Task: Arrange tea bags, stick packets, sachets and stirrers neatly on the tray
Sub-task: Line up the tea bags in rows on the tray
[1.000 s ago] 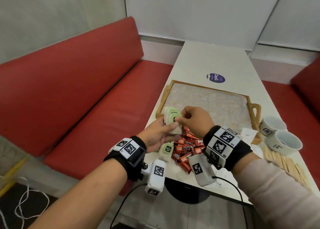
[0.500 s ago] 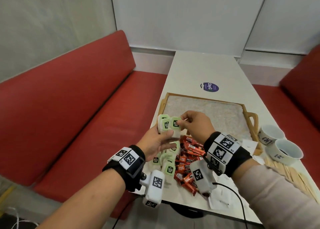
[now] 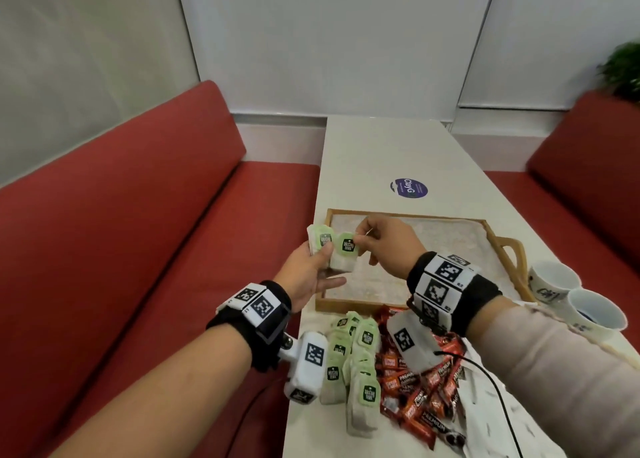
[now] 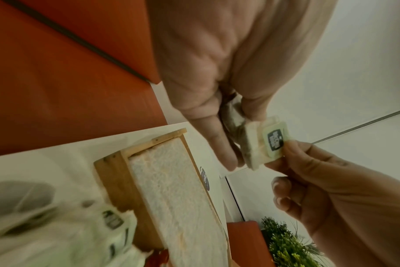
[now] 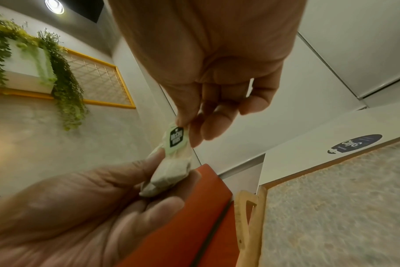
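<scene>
A: Over the tray's [image 3: 408, 215] near left corner, head view: our left hand [image 3: 308, 274] grips a small stack of tea bags [image 3: 320, 243]; our right hand [image 3: 388, 246] pinches the front one's tag.

B: Left wrist: stack [image 4: 251, 144] looks soft and light, likely to fan out. We'd hold the bodies.

A: Right wrist: tag [image 5: 175, 139] looks flimsy; we'd judge it could tear.

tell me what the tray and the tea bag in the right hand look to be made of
Tray: light wood rim with visible grain, matt; its speckled pale base looks like stone or woven matting, unclear which. Tea bag: soft white filter paper, creased, with a smooth green printed card tag.
</scene>
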`<state>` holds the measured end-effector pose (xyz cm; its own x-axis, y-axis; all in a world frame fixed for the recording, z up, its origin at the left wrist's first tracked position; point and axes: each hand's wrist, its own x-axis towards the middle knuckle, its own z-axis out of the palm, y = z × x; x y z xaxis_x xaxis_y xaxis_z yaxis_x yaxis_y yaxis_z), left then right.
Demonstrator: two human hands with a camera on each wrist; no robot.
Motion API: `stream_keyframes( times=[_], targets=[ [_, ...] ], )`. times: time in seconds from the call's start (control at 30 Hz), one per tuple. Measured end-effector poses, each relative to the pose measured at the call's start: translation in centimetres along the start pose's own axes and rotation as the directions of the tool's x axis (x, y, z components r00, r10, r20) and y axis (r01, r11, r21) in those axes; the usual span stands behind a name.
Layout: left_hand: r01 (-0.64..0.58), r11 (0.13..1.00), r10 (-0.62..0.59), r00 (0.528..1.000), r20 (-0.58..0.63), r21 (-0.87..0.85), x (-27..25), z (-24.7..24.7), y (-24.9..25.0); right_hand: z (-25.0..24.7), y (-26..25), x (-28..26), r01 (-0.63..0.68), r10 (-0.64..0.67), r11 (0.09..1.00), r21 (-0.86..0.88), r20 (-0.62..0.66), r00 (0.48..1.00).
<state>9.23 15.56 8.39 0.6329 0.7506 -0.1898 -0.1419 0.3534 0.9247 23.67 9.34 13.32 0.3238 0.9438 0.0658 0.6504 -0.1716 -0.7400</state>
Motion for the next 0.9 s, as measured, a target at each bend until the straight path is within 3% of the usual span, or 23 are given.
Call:
stream_keyframes(
  times=[0.33, 0.47, 0.67, 0.9],
  targets=[
    [0.009, 0.989, -0.002, 0.999, -0.042, 0.150, 7.8, -0.3, 2.2, 0.3, 1.4, 9.3, 0.005, -0.004, 0.998, -0.061, 0.015, 1.000],
    [0.026, 0.990, -0.005, 0.989, -0.147, 0.138, 11.5, -1.2, 1.8, 0.3, 3.8, 13.5, -0.048, 0.048, 0.998, -0.041, -0.002, 0.999],
    [-0.034, 0.999, 0.035, 0.923, -0.382, 0.011, 16.0, -1.6, 0.3, 1.7, 8.2, 19.1, -0.181, 0.183, 0.981, -0.068, 0.023, 0.983],
    [-0.133, 0.990, 0.142, 0.899, -0.415, 0.051, 18.1, -1.2, -1.1, 5.3, 10.4, 23.8, -0.242, 0.245, 0.969, -0.048, 0.095, 0.965]
  ],
)
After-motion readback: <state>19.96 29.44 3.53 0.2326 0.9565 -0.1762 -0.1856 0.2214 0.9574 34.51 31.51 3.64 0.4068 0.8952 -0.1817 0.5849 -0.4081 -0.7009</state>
